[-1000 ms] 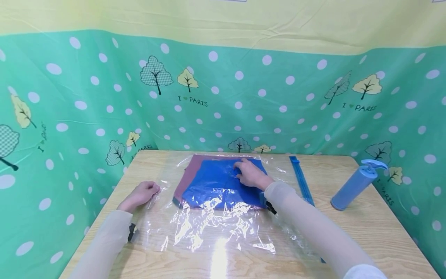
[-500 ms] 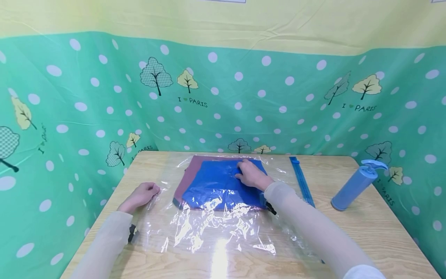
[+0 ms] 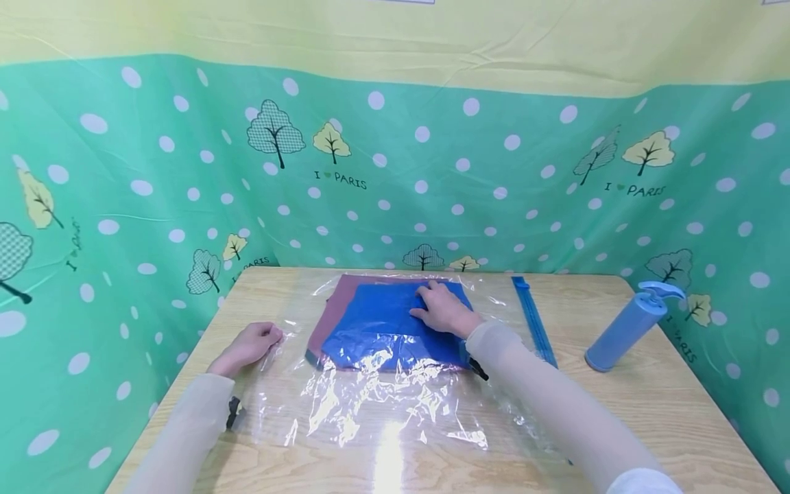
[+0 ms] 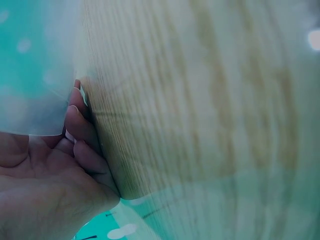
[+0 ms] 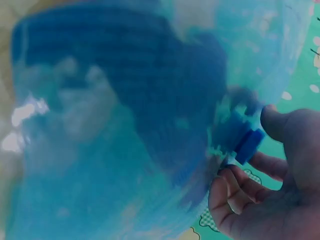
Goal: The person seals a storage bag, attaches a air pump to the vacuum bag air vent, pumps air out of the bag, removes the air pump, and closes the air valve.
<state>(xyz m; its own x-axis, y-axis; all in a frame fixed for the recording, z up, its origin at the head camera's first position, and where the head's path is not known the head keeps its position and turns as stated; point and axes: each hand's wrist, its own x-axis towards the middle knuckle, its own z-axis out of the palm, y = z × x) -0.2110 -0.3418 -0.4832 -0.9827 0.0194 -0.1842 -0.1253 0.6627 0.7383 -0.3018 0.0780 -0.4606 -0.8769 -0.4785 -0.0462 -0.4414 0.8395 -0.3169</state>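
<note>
A clear plastic vacuum storage bag (image 3: 364,405) lies flat on the table, with folded blue cloth (image 3: 376,315) and mauve cloth (image 3: 333,312) inside. My left hand (image 3: 248,344) pinches the bag's left edge; in the left wrist view the film passes between thumb and curled fingers (image 4: 82,127). Over the far right part of the blue cloth is my right hand (image 3: 446,309). The right wrist view puts a small blue valve cap (image 5: 249,146) between its spread thumb and bent fingers, with a gap showing on the thumb's side.
A blue zip strip (image 3: 535,319) runs along the bag's right side, partly under the right forearm. Farther right stands a blue hand pump (image 3: 626,333), leaning, handle up. A green patterned curtain (image 3: 426,171) closes off the back and sides of the wooden table (image 3: 673,412).
The right thumb has shifted slightly left, away from the index finger. The left hand and the bag have stayed in place.
</note>
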